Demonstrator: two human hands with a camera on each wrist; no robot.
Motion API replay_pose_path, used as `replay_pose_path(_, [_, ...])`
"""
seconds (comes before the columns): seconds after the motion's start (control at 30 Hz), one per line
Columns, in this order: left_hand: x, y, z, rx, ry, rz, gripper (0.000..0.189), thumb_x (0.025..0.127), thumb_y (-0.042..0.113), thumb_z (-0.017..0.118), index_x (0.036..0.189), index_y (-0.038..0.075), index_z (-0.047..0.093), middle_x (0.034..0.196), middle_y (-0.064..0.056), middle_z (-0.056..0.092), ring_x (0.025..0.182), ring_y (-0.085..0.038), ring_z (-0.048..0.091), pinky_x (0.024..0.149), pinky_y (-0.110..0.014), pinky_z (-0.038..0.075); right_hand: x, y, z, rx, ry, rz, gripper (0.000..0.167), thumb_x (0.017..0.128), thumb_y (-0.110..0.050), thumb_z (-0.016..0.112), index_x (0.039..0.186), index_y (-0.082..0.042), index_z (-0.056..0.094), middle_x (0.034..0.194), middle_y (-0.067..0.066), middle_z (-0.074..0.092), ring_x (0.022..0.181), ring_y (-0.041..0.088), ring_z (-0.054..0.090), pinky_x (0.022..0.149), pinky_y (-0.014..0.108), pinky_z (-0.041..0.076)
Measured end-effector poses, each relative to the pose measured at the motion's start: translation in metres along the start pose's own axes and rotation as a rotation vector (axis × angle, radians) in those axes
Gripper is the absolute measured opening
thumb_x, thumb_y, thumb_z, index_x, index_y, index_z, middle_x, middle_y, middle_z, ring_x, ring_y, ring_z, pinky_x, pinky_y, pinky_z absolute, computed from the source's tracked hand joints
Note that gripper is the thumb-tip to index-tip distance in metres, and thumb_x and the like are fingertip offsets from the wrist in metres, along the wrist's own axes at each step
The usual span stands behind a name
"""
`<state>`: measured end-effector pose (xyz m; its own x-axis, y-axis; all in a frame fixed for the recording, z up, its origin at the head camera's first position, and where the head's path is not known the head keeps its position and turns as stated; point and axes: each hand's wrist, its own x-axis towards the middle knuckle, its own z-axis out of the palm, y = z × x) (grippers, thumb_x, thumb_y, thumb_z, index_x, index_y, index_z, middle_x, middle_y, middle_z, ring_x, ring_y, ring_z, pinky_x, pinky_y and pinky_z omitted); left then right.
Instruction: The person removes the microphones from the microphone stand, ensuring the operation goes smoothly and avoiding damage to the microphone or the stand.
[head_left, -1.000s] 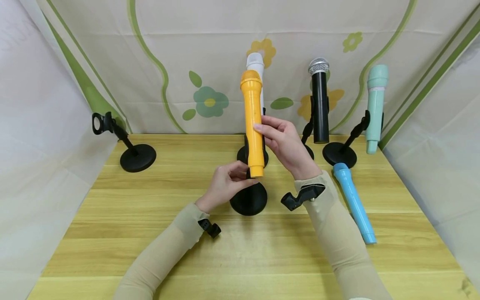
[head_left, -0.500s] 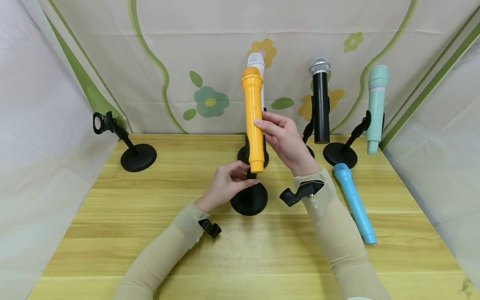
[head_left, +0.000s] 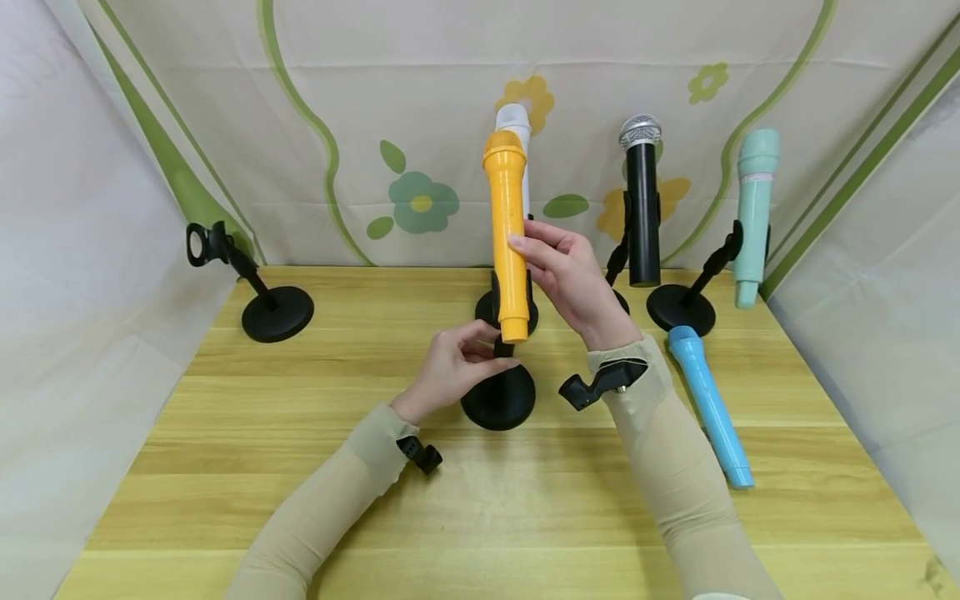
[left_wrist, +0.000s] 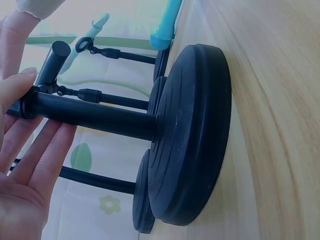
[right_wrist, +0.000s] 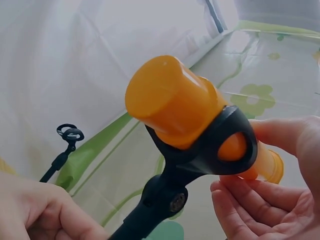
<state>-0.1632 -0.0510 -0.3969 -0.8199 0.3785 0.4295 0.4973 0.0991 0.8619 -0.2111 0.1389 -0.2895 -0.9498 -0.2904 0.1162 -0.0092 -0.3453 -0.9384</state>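
An orange microphone point(head_left: 510, 225) stands nearly upright in the black clip point(right_wrist: 200, 161) of a desk microphone stand point(head_left: 498, 405). My right hand point(head_left: 576, 279) pinches the microphone's handle from the right, thumb in front and fingers behind. Lower down, my left hand point(head_left: 447, 371) holds the stand's stem point(left_wrist: 100, 112) near its top, with thumb and fingers about it. The stand's round base rests on the table. In the right wrist view the clip wraps the handle close to its tail end. A white microphone point(head_left: 513, 119) on another stand is partly hidden behind the orange one.
To the right, a black microphone point(head_left: 642, 217) and a mint-green microphone point(head_left: 753, 208) sit in stands. A blue microphone point(head_left: 711, 408) lies on the wooden table point(head_left: 375, 533) beside my right forearm. At the back left is a stand with a bare clip point(head_left: 206, 246).
The orange microphone has shifted up slightly, its tail now a little higher above the stand's base. My right hand rose with it, while my left hand stayed at the stem.
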Motion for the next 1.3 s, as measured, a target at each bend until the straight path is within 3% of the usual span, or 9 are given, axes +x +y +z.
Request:
replay_pose_path(0.1, [0.0, 0.011, -0.001, -0.001, -0.003, -0.012, 0.022, 0.084, -0.002, 0.083, 0.101, 0.0, 0.07, 0.102, -0.012, 0.073, 0.084, -0.029, 0.073, 0.074, -0.04, 0.062, 0.0, 0.0, -0.002, -0.014, -0.001, 0.011, 0.046, 0.098, -0.009, 0.067, 0.14, 0.006, 0.056, 0.13, 0.02, 0.059, 0.112, 0.027, 0.062, 0.096, 0.031, 0.053])
replay_pose_path(0.97, [-0.001, 0.011, -0.003, -0.008, -0.018, -0.021, 0.022, 0.084, -0.003, 0.082, 0.101, -0.001, 0.069, 0.103, -0.014, 0.072, 0.085, -0.03, 0.073, 0.075, -0.039, 0.062, -0.015, 0.003, -0.007, -0.106, -0.042, 0.053, 0.05, 0.1, -0.013, 0.065, 0.145, 0.004, 0.051, 0.133, 0.019, 0.057, 0.117, 0.028, 0.06, 0.098, 0.031, 0.052])
replay_pose_path(1.3, [-0.002, 0.009, -0.002, -0.011, -0.022, -0.024, 0.02, 0.085, -0.002, 0.082, 0.1, 0.002, 0.069, 0.102, -0.01, 0.073, 0.084, -0.024, 0.073, 0.074, -0.036, 0.062, -0.024, 0.006, -0.009, -0.13, -0.072, 0.038, 0.049, 0.101, -0.012, 0.063, 0.145, 0.006, 0.05, 0.133, 0.019, 0.058, 0.116, 0.029, 0.06, 0.1, 0.034, 0.051])
